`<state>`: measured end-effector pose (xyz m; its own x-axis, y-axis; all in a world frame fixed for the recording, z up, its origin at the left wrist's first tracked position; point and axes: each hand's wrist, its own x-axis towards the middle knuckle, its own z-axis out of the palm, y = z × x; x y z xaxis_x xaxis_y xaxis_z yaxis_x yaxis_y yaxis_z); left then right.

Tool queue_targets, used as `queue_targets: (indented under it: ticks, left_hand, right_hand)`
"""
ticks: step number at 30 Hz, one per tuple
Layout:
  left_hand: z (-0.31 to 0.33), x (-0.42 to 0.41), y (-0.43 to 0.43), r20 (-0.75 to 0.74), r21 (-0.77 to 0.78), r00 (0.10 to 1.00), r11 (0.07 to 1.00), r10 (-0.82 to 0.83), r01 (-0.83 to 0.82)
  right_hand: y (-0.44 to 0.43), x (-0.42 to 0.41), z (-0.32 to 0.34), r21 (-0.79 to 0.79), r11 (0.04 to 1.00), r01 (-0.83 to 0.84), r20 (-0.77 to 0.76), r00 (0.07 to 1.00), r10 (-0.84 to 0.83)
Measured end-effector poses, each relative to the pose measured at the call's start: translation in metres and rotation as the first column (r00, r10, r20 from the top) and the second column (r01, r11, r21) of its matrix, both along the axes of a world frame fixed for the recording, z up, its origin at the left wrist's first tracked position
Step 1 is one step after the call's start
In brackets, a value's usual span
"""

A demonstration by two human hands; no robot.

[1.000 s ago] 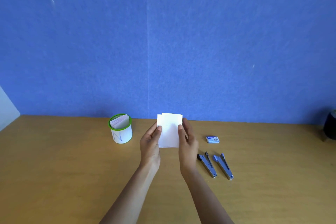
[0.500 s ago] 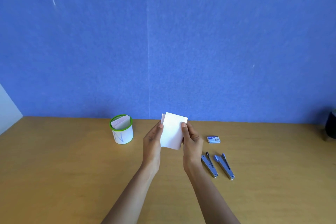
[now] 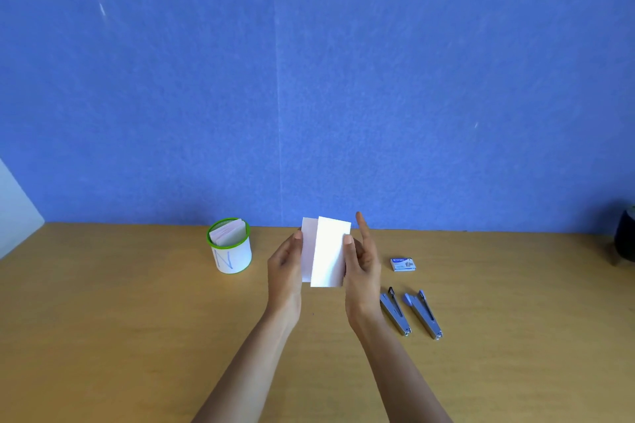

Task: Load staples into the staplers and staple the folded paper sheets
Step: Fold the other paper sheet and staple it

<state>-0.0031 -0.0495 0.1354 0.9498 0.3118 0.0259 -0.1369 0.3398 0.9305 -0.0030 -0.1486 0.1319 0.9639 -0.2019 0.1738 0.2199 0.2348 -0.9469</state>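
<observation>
Paper (image 3: pixel 328 251) is pinched between our left hand (image 3: pixel 285 268) and right hand (image 3: pixel 362 268); staplers (image 3: pixel 395 311) and box (image 3: pixel 402 264) lie untouched right: loading, stapling remain.

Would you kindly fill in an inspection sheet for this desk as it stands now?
Surface: wooden desk.
Job's things: folded paper held above the desk; left stapler and right stapler lie side by side; staple box behind them; more sheets in green-rimmed cup.
Clutter: dark object at the right edge, cut off.
Grippers: left hand and right hand each pinch the paper's edge.
Cables: nothing seen.
Surroundings: blue wall; white panel at left.
</observation>
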Motion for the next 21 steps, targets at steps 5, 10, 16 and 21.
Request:
queue_targets:
  ticks: [5,10,16,21]
  left_hand:
    - [0.0,0.0,0.002,0.031,0.159,0.999,0.986,0.036,-0.041]
    - [0.0,0.004,0.003,-0.062,0.064,0.976,0.977,0.209,-0.205]
    - [-0.003,0.001,0.0,-0.118,-0.032,0.983,0.989,0.14,-0.145]
    - [0.002,0.005,0.014,-0.095,0.078,0.995,0.997,-0.009,0.016]
  right_hand:
    - [-0.003,-0.001,-0.005,0.115,0.987,-0.111,-0.124,0.984,0.125]
    - [-0.008,-0.003,-0.009,0.552,0.823,-0.13,-0.067,0.978,0.199]
    - [-0.007,-0.006,-0.014,0.405,0.9,-0.162,-0.061,0.977,0.204]
    - [-0.011,-0.003,-0.009,0.2,0.978,-0.05,-0.097,0.993,0.071]
